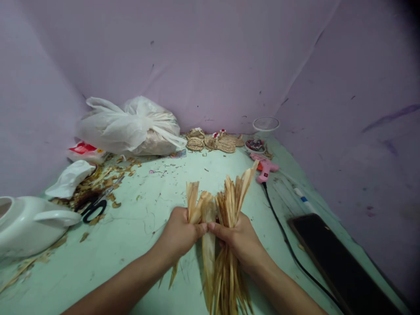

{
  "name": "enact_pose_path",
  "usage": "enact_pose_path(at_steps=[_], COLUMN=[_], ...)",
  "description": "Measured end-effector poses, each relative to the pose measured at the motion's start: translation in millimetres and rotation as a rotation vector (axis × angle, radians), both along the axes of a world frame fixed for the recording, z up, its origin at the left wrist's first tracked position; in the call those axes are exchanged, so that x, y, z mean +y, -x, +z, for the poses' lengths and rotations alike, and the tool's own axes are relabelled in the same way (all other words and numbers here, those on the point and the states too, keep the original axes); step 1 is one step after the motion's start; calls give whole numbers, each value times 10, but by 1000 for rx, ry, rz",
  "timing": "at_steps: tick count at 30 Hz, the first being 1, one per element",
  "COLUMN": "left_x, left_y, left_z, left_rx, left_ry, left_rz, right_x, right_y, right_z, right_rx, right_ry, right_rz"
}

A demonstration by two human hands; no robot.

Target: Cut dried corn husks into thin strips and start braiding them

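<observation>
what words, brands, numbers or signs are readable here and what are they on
No text can be read.
Red-and-white packet: any print is too blurred.
Glue gun: any mark on its switch is too small.
Colourful scrap: too small to tell.

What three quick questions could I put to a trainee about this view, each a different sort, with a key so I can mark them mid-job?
1. Multiple choice: what do the left hand and the right hand both grip?
A) the white plastic bag
B) dried strips
C) the white pitcher

2. True or false: the black-handled scissors lie to the left of the left hand.

3. Fill in the blank: the cord running from the pink glue gun is ____ in colour.

Key: 1. B; 2. True; 3. black
</observation>
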State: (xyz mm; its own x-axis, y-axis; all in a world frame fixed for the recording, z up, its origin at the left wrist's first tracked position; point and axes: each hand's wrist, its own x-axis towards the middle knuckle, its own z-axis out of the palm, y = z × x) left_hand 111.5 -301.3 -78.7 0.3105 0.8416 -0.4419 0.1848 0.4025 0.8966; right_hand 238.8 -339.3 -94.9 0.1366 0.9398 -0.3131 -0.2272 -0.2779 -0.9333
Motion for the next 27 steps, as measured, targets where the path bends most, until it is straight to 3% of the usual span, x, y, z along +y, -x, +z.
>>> enact_pose_path(at_steps=[5, 11, 14, 20, 23, 27], left_x=[17, 309, 436, 507, 441, 218], left_y=[15, 194, 292, 385, 339, 173], left_z=[-34, -5, 58, 133, 163, 136], left_rx=[-158, -142, -46, 179, 100, -149], left_ry=[163, 159, 74, -62, -15, 118], left_rz=[-16, 88, 138, 14, 27, 25], right_x=[-19, 67, 72, 56, 62, 21], right_y=[-12, -340, -516, -648, -543, -209], right_z=[45, 209, 272, 343, 312, 156], right_rx=[322, 699, 741, 852, 839, 622], right_ry=[24, 65, -21, -31, 27, 111], right_rz=[106, 30, 102, 166, 120, 109])
